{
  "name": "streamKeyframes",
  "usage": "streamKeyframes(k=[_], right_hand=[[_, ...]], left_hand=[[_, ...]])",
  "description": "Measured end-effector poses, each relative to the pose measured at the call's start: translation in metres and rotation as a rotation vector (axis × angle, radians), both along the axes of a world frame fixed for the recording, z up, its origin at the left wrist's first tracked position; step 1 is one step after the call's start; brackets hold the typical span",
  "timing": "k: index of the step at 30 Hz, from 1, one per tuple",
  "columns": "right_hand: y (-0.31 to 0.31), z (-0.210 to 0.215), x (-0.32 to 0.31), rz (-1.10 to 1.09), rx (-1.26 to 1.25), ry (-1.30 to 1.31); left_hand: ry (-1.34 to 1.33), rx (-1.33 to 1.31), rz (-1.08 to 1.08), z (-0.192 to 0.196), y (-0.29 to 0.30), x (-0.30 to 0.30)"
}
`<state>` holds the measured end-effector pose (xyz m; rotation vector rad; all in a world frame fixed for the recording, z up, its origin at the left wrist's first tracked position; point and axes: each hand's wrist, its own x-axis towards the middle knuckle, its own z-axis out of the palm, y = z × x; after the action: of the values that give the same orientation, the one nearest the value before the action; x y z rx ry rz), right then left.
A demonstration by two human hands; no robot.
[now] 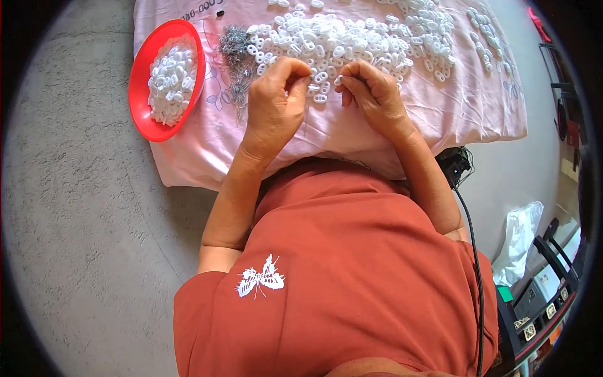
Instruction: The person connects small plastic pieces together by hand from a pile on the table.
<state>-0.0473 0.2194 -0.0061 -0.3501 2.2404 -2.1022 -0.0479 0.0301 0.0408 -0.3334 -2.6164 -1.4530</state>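
Note:
Over the near edge of a pile of small white oval plastic pieces with holes (333, 38), my two hands work close together. My right hand (377, 100) is closed, thumb and forefinger pinching a white plastic piece (338, 80). To its left, my left hand (276, 103) has its fingertips pressed together; whatever they hold is too small or hidden to make out. A tangle of thin grey metal parts (235, 43), perhaps springs, lies just beyond and left of my left hand. A few loose white pieces (320, 98) rest on the cloth between my hands.
A red bowl (139, 113) filled with white pieces stands at the table's left edge. Pink cloth (458, 116) covers the table. More white pieces (483, 38) lie far right. A black cable (474, 251) runs down my right side, near a white plastic bag (520, 242).

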Motion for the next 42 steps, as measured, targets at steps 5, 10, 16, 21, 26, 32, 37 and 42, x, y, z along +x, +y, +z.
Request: streamKeyframes(k=[5, 10, 16, 21, 26, 32, 37, 42], right_hand=[[0.003, 0.002, 0.001, 0.058, -0.012, -0.019], [0.003, 0.005, 0.001, 0.056, 0.012, 0.02], [0.001, 0.002, 0.0, 0.046, 0.016, 0.065], [0.002, 0.001, -0.001, 0.058, 0.026, 0.087], [0.002, 0.0, 0.0, 0.053, 0.067, 0.125], [0.002, -0.001, -0.001, 0.057, 0.081, 0.128], [0.003, 0.002, 0.0, 0.049, 0.031, 0.099], [0.005, 0.002, -0.001, 0.041, 0.024, 0.089]], left_hand=[[0.042, -0.012, -0.098, 0.007, 0.016, -0.001], [0.054, -0.077, -0.149, 0.011, 0.018, -0.001], [0.053, -0.084, -0.176, 0.012, 0.019, -0.002], [0.064, -0.108, -0.204, 0.013, 0.018, -0.003], [0.076, -0.113, -0.249, 0.018, 0.018, -0.004], [0.111, -0.155, -0.289, 0.022, 0.02, -0.006], [0.133, -0.15, -0.261, 0.018, 0.023, -0.005], [0.149, -0.14, -0.248, 0.017, 0.028, -0.004]])
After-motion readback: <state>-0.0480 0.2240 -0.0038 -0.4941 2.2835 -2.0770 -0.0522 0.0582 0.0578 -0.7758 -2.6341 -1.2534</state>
